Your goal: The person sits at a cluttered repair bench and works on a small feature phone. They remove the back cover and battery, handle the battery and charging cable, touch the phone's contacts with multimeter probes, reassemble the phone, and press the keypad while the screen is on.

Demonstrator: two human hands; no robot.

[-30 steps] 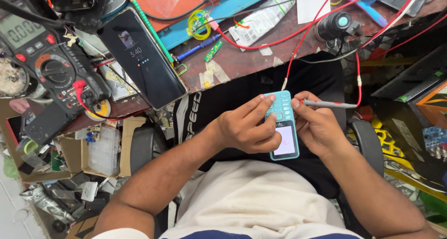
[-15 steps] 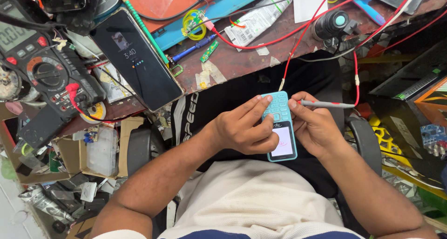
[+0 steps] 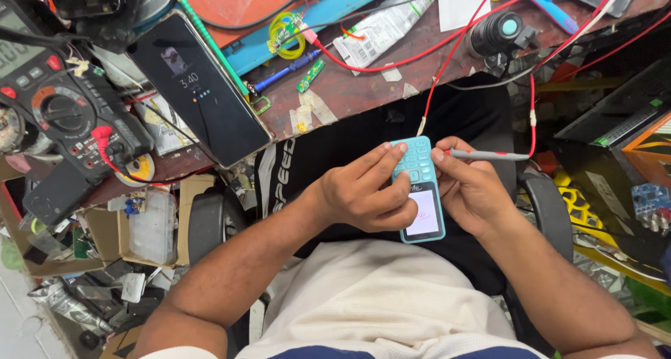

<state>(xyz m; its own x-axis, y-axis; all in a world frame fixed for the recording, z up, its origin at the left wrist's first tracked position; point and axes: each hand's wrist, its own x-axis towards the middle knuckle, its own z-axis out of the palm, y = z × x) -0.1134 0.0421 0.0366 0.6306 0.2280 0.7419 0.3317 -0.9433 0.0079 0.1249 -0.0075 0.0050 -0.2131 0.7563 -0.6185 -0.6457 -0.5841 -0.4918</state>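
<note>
1. Little has shifted since earlier: multimeter (image 3: 66, 114) and black smartphone (image 3: 199, 86) lie as before.
2. Left hand (image 3: 363, 195) grips the teal keypad phone (image 3: 419, 191) over the lap, screen lit (casing unopened).
3. Right hand (image 3: 472, 191) pinches a red-wired probe (image 3: 489, 154) beside the keypad; no probing shows yet.

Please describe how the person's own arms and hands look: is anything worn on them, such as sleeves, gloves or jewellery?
The left hand and the right hand are bare, without gloves. No ring, watch or bracelet shows. Both forearms are uncovered up to the elbows; no sleeve shows on them. Fingernails are short.
</note>
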